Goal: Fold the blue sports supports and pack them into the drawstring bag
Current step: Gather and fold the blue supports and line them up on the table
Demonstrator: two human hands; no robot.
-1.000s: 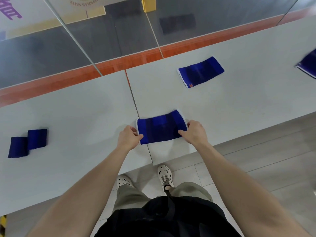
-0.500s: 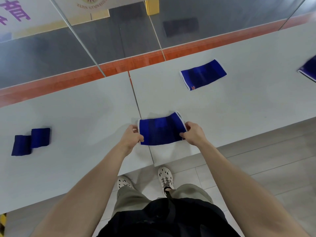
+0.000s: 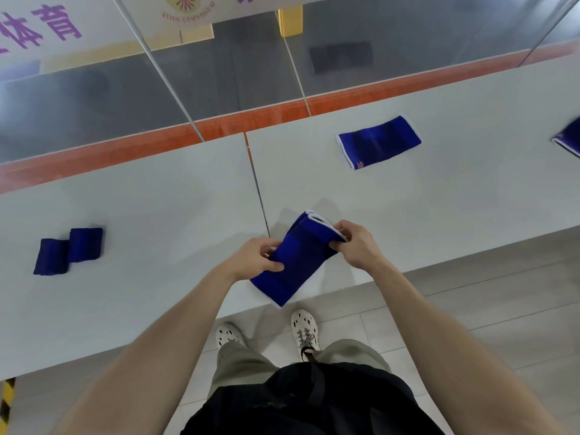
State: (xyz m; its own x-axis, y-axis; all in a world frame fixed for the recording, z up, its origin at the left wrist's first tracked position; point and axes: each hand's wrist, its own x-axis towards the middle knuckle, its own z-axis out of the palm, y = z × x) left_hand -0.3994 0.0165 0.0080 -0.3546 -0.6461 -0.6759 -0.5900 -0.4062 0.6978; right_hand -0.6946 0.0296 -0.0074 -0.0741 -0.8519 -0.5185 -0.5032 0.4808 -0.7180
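Head view: the support (image 3: 298, 262), flat a second ago, now hangs tilted over the near edge of the table (image 3: 439, 199), left hand (image 3: 254, 257) and right hand (image 3: 354, 246) each pinching an end, so the fold is starting. The black thing at the waist may be the bag (image 3: 314, 403).

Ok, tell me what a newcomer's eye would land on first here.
First, the blue support in the middle, pinched at one end by the left hand and at its white-trimmed end by the right hand, over the near edge of the white table. Next, a flat support lying alone farther back to the right, and two small dark blue supports side by side at far left.
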